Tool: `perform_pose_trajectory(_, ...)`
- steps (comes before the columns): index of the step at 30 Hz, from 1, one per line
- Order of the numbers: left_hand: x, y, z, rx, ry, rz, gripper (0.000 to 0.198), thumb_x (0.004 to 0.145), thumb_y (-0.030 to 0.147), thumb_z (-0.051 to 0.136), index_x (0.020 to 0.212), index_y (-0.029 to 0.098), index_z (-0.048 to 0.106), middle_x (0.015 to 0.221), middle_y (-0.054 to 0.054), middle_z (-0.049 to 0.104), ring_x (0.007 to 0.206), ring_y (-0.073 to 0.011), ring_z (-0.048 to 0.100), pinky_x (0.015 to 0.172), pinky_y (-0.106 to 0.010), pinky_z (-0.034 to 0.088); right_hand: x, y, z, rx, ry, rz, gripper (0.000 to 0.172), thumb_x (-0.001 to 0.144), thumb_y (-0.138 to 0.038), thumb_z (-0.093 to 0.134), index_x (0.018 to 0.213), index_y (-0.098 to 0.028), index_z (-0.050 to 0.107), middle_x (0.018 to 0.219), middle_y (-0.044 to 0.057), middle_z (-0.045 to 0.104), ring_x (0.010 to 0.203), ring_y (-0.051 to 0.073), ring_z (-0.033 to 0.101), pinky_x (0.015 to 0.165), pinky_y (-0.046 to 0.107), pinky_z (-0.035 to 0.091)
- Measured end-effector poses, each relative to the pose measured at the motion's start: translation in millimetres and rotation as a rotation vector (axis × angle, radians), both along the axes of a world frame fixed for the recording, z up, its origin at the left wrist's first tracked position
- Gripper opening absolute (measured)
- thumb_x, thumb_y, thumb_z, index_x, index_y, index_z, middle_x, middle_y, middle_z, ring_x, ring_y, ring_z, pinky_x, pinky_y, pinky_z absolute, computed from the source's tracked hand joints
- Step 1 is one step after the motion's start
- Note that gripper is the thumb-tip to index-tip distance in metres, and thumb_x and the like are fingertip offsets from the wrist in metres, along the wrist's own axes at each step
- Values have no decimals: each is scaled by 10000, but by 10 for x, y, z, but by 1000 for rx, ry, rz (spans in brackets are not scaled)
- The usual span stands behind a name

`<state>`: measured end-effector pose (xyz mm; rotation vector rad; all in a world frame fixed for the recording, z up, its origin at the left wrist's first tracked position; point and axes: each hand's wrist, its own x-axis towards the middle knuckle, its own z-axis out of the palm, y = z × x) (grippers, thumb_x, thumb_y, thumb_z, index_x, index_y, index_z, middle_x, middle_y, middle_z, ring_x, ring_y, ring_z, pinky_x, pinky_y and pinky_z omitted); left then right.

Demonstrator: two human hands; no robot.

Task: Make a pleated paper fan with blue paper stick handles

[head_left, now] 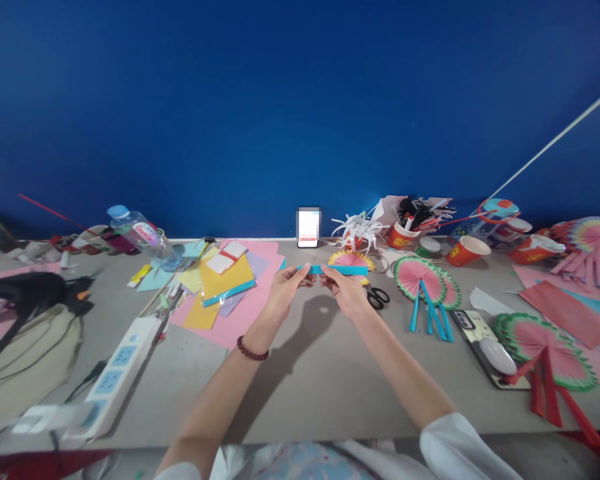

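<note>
Grey table [325,407] before a plain blue wall [300,100]. Middle: a blue paper strip [347,271] runs left to right above the tabletop, pinched between thumb and fingers of both the left hand [286,287] and the right hand [347,291]. A beaded bracelet [253,350] circles the left wrist. Far side, beyond the hands: an upright phone [308,228]. Just right of the right hand: black-handled scissors [378,298]; farther right, a pink-and-green paper fan [414,277] with blue tails. Left: pink paper [264,263], a tilted bottle [143,233] and, nearer, a white power strip [123,373].
</note>
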<state>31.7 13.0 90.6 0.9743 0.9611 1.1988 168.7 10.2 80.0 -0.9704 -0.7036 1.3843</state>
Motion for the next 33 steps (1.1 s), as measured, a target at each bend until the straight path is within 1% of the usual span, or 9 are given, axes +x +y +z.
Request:
perform_pose_trajectory(4, -9, 0, 18, 11, 31, 9, 281, 662, 406, 729, 693, 128, 702, 668, -56, 688, 652, -159, 631, 684, -303, 504, 1, 9, -11, 11, -3, -9, 262, 504, -324, 828, 597, -171, 637, 572, -7, 618, 527, 120, 550, 531, 272, 464)
perform_pose_trajectory(10, -12, 22, 5, 16, 35, 35, 285, 631, 408, 746, 688, 131, 708, 641, -50, 689, 618, -161, 630, 675, -322, 519, 1, 14, -24, 15, -6, -7, 246, 500, -308, 833, 584, -170, 648, 549, -17, 605, 522, 110, 541, 547, 264, 452)
perform_pose_trajectory(15, 3, 25, -26, 118, 104, 133, 289, 621, 436, 740, 637, 150, 701, 587, -28, 670, 554, -146, 595, 628, -308, 514, -21, -6, -3, 22, -19, -7, 258, 476, -305, 841, 603, -174, 659, 562, -19, 604, 537, 111, 534, 556, 267, 451)
perform_pose_trajectory(18, 21, 9, -33, 177, 135, 158, 293, 641, 451, 719, 615, 161, 693, 560, -16, 654, 527, -136, 572, 585, -286, 499, -43, -26, 19, 14, 31, 41, 271, 488, -319, 837, 656, -176, 679, 584, -18, 609, 540, 108, 524, 560, 273, 456)
perform_pose_trajectory(21, 49, -16, -31, 187, 141, 141, 289, 643, 450, 717, 600, 166, 688, 546, -8, 646, 521, -131, 566, 564, -270, 492, -60, -33, 14, 18, 71, 87, 264, 507, -315, 830, 676, -179, 681, 620, -10, 627, 553, 110, 529, 565, 278, 455)
perform_pose_trajectory(24, 72, -40, -26, 155, 143, 103, 288, 639, 452, 724, 615, 167, 695, 576, -15, 666, 554, -148, 594, 598, -288, 514, -57, -20, -11, 31, 38, 34, 247, 520, -321, 823, 655, -180, 671, 638, 3, 640, 591, 127, 554, 580, 281, 447)
perform_pose_trajectory(28, 67, -57, -8, 177, 109, 17, 336, 702, 492, 666, 677, 160, 713, 653, -38, 695, 637, -179, 641, 695, -335, 542, -25, -6, -19, 39, -5, -32, 244, 504, -305, 826, 633, -185, 657, 640, -2, 637, 598, 126, 551, 566, 266, 433)
perform_pose_trajectory(30, 51, -62, 5, 213, 118, 16, 343, 724, 495, 646, 682, 162, 713, 668, -40, 697, 648, -185, 647, 696, -337, 544, -13, -13, -7, 35, 1, -20, 235, 506, -292, 825, 628, -188, 654, 633, -12, 629, 585, 116, 539, 555, 257, 428)
perform_pose_trajectory(33, 31, -70, 20, 261, 178, 58, 343, 741, 488, 634, 665, 162, 710, 648, -42, 691, 620, -180, 640, 649, -311, 533, -12, -30, 9, 14, 26, 12, 208, 525, -281, 818, 628, -188, 663, 610, -26, 614, 561, 100, 522, 551, 251, 424)
